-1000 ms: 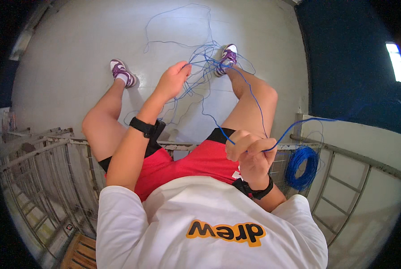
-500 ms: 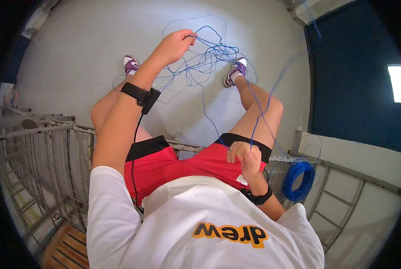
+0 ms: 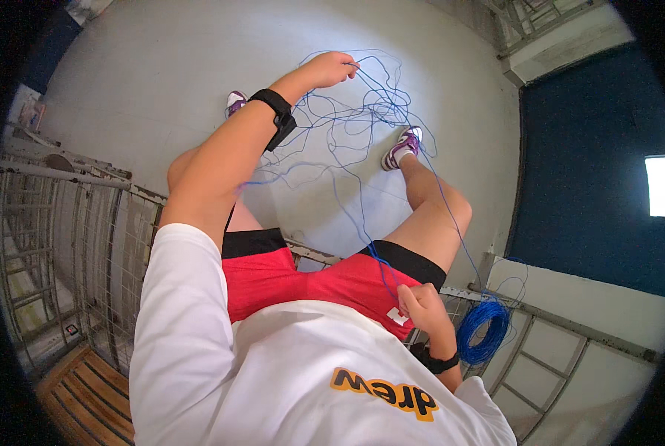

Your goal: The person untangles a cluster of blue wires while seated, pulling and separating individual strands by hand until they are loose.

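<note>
So from where I'm standing, far left there's a cage-like wire mesh frame [image 3: 98,230] with ladder-shaped metal bars [image 3: 28,256] showing through it; can't tell if those are inside it or just behind, and the rest in there is too murky to make out. Just below that is a slatted wooden platform [image 3: 87,401]. Next along, the person in the white T-shirt [image 3: 288,379] and red shorts [image 3: 310,286] has the left arm stretched way out, black strap with a little box [image 3: 280,126] on the wrist, partly covering the left shoe [image 3: 235,102]. The left hand [image 3: 329,70] is out above the floor [image 3: 161,82], fingers pinching a bit of blue wire [image 3: 381,108]. Most of that wire is one loose, messy tangle out past the knees, reaching over toward the purple-and-white right shoe [image 3: 403,146]. A strand trails back to the right hand [image 3: 425,308], which is down by the shorts, fingers curled in and pinching the wire, though the exact grip is hard to see. Right beside that arm a neat blue coil [image 3: 483,332] sits against the metal rail [image 3: 570,323], a thin strand running up from it toward the tangle. Dark blue wall panel [image 3: 592,178] with a bright rectangle [image 3: 663,184] at far right.
</note>
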Tool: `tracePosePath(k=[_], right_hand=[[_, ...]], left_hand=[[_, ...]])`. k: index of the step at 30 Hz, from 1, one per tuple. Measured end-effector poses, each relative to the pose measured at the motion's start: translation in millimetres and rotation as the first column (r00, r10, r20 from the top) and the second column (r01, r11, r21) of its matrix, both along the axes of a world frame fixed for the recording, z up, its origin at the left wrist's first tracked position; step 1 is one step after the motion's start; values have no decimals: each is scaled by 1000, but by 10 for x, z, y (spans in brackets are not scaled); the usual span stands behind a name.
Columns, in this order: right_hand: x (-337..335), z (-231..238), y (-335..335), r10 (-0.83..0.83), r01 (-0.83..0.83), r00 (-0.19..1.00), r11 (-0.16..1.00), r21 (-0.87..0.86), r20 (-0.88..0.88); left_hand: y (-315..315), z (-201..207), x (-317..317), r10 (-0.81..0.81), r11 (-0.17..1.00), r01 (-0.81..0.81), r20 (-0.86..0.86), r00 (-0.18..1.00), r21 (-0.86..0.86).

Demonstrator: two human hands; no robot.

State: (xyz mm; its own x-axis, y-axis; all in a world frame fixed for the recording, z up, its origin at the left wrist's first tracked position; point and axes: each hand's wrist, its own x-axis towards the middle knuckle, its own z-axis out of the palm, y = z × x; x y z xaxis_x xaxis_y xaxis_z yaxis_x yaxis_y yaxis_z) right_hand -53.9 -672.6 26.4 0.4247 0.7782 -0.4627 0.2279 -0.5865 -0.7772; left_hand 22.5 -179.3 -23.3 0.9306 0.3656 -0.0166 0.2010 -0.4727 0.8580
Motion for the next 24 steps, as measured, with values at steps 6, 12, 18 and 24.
tracePosePath(k=[6, 12, 18, 24], right_hand=[[92, 470, 74, 19, 26, 887, 995, -91, 462], [279, 853, 279, -142, 178, 871, 984, -32, 470], [336, 554, 674, 71, -57, 822, 998, -41, 565], [570, -99, 1094, 233, -94, 744, 965, -246, 626]], left_hand=[[-26, 328, -41, -96, 991, 99, -38, 995, 91], [16, 656, -106, -117, 951, 116, -16, 993, 286], [-91, 1175, -113, -49, 958, -1, 167, 985, 286], [-280, 1625, -74, -95, 926, 20, 181, 979, 378]])
